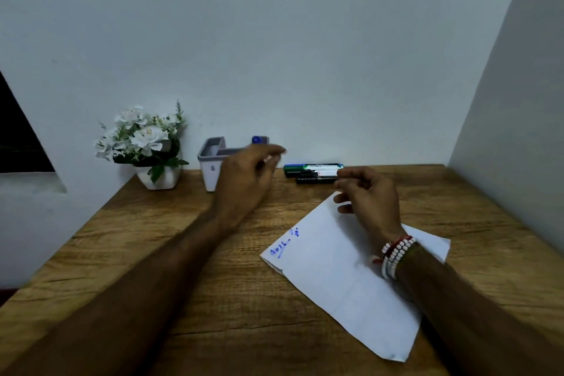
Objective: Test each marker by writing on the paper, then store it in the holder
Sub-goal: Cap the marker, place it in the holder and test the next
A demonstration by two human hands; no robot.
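Now left hand [244,175] hovers by holder [210,169], right hand [370,197] near markers [308,171].

Dim, flat, bluish light fills the scene, with no glare on any surface. Motion blur smears the left hand [244,174], worst at its fingertips [276,151], and the blue-capped marker [258,140] just behind them is soft as well. The right hand [366,192] is sharper; a faint, soft-edged shadow lies beneath its wrist on the creased white sheet of paper [335,278]. Well away from both sets of fingers, wide-angle distortion slants the pale grey wall corner [488,70] on the right.
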